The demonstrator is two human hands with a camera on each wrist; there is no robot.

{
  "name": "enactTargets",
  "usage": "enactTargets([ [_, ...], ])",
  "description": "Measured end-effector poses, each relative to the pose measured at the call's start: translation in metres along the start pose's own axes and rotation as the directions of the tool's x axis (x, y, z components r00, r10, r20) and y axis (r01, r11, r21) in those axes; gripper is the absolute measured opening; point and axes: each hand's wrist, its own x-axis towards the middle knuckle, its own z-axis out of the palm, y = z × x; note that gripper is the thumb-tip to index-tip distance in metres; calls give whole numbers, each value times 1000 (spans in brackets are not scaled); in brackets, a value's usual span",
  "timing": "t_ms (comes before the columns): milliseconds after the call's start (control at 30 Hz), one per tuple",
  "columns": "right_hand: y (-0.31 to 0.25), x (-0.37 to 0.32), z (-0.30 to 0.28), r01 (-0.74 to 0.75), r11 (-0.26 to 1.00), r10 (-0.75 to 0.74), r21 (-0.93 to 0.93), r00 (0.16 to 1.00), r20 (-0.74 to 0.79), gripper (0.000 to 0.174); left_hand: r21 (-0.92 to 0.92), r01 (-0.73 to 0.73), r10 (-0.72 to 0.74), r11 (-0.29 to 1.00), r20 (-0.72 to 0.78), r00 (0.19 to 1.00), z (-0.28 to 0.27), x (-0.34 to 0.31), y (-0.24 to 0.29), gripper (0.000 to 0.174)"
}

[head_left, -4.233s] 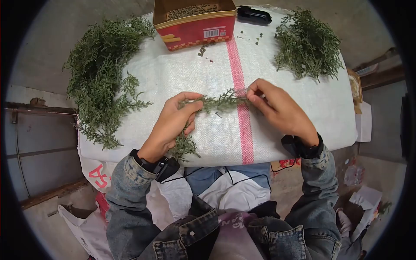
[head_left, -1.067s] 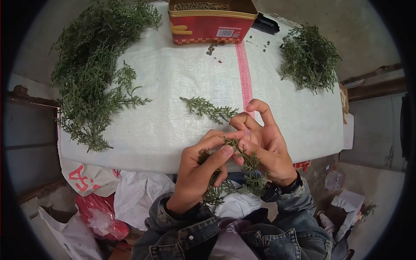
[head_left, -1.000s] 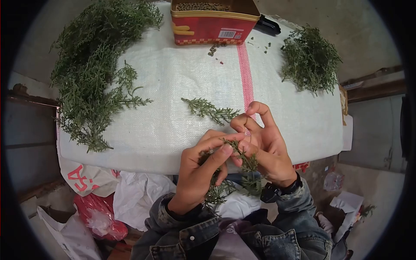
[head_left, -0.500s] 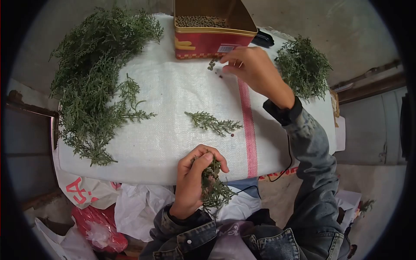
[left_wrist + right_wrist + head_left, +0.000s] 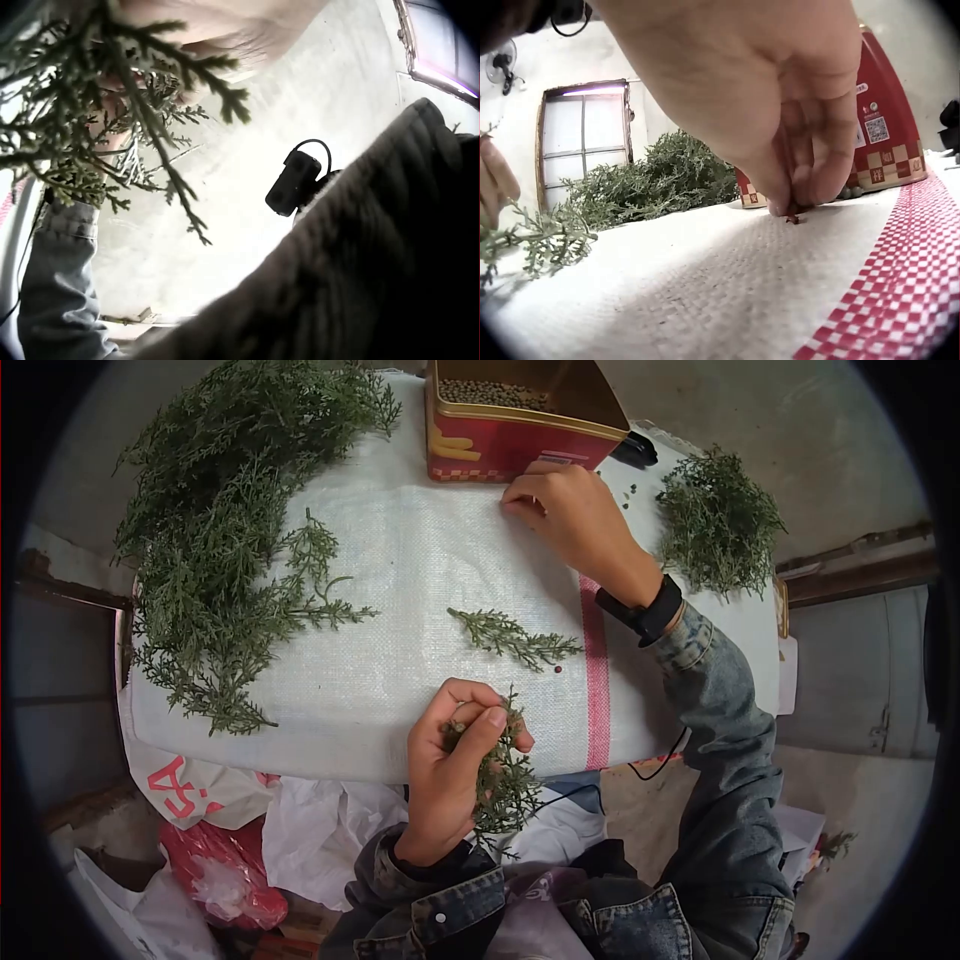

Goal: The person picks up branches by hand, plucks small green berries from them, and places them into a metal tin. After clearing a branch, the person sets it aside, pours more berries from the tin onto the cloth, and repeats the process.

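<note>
My left hand (image 5: 445,770) grips an evergreen sprig (image 5: 508,795) over the near edge of the white woven sack (image 5: 400,570), thumb pressed against the curled fingers. The sprig's scaly twigs hang large across the left wrist view. My right hand (image 5: 585,525) is down on the sack by the front of a red tin (image 5: 475,452). Its thumb and fingertips come together on a small dark red bit (image 5: 793,220) in the right wrist view; greenish round pellets (image 5: 851,192) lie just behind them. A single loose sprig (image 5: 515,640) lies mid-sack, with a dark red speck (image 5: 558,670) beside it.
Brown-green pellets (image 5: 490,395) cover the tin's floor. A large evergreen heap (image 5: 220,550) spreads along the left, a smaller pile (image 5: 720,525) at the right. Behind the tin sits a black object (image 5: 635,450). A black cord (image 5: 660,758) runs near the front edge.
A sprig has been laid on the sack. My right hand has left the held sprig and reached forward to the tin's front, over the spilled pellets. The left hand keeps its sprig.
</note>
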Motion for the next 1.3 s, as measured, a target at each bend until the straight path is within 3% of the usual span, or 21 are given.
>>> enactTargets([
  [167, 2, -7, -15, -83, 979, 75, 188, 996, 50, 13, 90, -29, 26, 996, 41, 999, 11, -2, -6, 10],
  [233, -3, -21, -27, -95, 975, 108, 200, 993, -54, 12, 116, -33, 30, 993, 26, 999, 8, -9, -10, 10],
  [300, -10, -33, -45, -96, 974, 122, 203, 985, -121, 11, 68, -92, 84, 993, 111, 990, 4, -8, -16, 10],
  [333, -18, -45, -57, -176, 936, 202, 306, 978, -56, 12, 38, -124, 116, 992, 163, 980, 5, -4, -17, 10],
  [433, -59, -85, -90, -355, 659, 322, 664, 930, 177, 14, -2, -98, 97, 995, 150, 984, 15, -7, -14, 10],
  [500, -87, -110, -106, -367, 475, 318, 800, 919, 232, 15, -23, -90, 92, 996, 140, 986, 20, -7, -17, 9],
  [667, -116, -144, -106, -279, 392, 359, 877, 924, 133, 22, 117, -239, 221, 964, 148, 964, 28, -8, -27, 11],
  [767, -126, -155, -87, -256, 27, 597, 966, 780, 190, 27, 169, -280, 249, 945, 183, 951, 34, -14, -26, 11],
  [800, -127, -158, -82, -250, 22, 593, 968, 783, 189, 27, 206, -306, 275, 930, 165, 947, 38, -17, -25, 11],
  [900, -126, -169, -72, -76, -200, 507, 977, 845, 170, 32, 279, -344, 320, 897, 126, 939, 46, -22, -28, 11],
  [1067, -126, -173, -69, -120, -296, 492, 948, 831, 259, 29, 255, -417, 406, 873, 97, 909, 48, -22, -32, 13],
  [1300, -123, -174, -66, -80, -111, 471, 991, 873, 123, 25, 277, -450, 437, 849, 110, 893, 56, -23, -31, 15],
])
